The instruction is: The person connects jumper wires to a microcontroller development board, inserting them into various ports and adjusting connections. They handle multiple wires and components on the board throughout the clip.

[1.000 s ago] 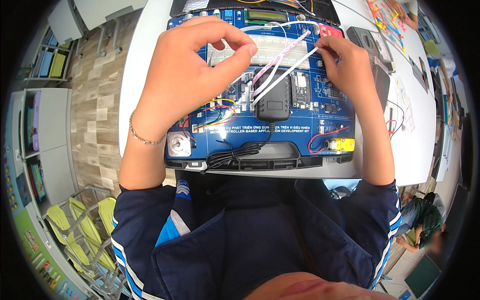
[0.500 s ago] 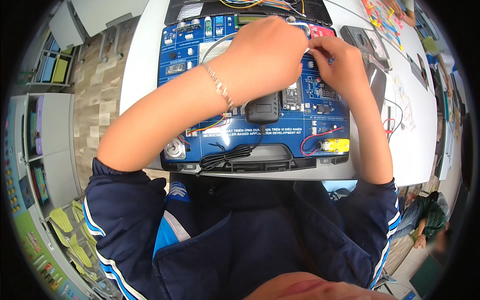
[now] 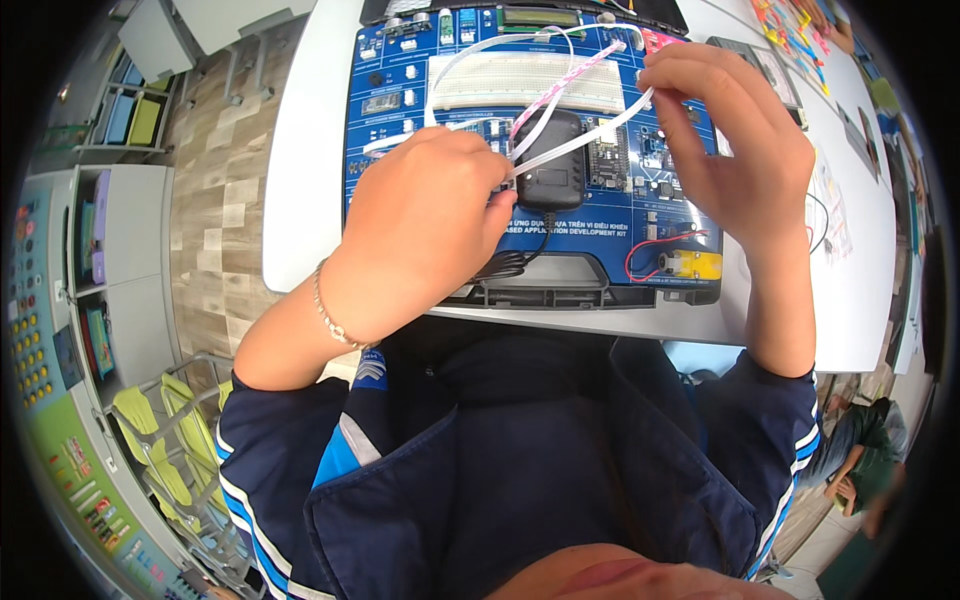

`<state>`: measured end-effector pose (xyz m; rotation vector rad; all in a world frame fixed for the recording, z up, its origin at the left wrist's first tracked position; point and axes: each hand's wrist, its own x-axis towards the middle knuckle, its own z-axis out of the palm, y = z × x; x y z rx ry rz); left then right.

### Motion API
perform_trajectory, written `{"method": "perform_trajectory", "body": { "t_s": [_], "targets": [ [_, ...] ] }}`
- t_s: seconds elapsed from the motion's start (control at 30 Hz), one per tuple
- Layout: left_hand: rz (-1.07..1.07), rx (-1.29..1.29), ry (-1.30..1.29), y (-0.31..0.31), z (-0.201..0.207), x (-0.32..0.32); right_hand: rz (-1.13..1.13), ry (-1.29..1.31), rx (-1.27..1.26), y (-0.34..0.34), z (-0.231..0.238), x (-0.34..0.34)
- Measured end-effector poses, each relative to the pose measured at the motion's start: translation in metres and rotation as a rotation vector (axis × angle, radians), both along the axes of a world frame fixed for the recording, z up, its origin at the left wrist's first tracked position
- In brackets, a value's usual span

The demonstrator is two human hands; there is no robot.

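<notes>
A white, flat, cable-like cord (image 3: 590, 133) stretches between my hands, with further white loops and a pink-patterned stretch lying over the blue electronics kit board (image 3: 590, 228). My left hand (image 3: 430, 205) is closed in a pinch on the cord, left of the black power adapter (image 3: 551, 165). At the board's upper right, my right hand (image 3: 745, 135) pinches the cord's other stretch between thumb and fingers. Behind the cord lies a white breadboard (image 3: 475, 80). A dark microcontroller board (image 3: 607, 160) sits right of the adapter. My left hand covers the board's lower left.
The kit lies in an open black case on a white table (image 3: 300, 170). A yellow motor (image 3: 695, 265) with red wires sits at its near right corner. Beyond are a dark meter (image 3: 775, 75) and colourful pieces (image 3: 790, 40) near another person's hand. Green chairs (image 3: 150, 445) stand at left.
My left hand has moved down and left, away from my right hand, drawing the white cord across the board. The breadboard and pink-patterned stretch now show. The whole view has shifted slightly.
</notes>
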<state>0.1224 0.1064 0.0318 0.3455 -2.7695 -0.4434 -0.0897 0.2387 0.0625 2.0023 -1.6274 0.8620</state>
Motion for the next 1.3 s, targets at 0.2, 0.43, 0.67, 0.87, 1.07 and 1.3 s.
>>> {"method": "perform_trajectory", "body": {
  "t_s": [0.2, 0.43, 0.67, 0.87, 1.07, 1.3],
  "targets": [
    [-0.002, 0.003, 0.012, -0.009, -0.016, 0.001, -0.037, 0.006, 0.003, 0.000, -0.002, -0.004],
    [-0.105, 0.040, 0.294, -0.018, -0.039, 0.001, -0.012, -0.042, 0.029, 0.002, -0.014, -0.011],
    [-0.100, 0.030, 0.355, -0.018, -0.044, 0.001, 0.001, -0.037, 0.040, 0.000, -0.019, -0.012],
    [-0.165, 0.038, 0.314, -0.025, -0.045, 0.001, 0.007, -0.099, 0.028, 0.000, -0.025, -0.014],
    [-0.116, 0.028, 0.360, -0.018, -0.045, 0.001, -0.022, -0.109, 0.090, 0.002, -0.025, -0.021],
    [-0.176, 0.122, 0.169, -0.031, -0.030, 0.004, -0.036, -0.178, 0.081, 0.000, -0.036, -0.024]
  ]
}}
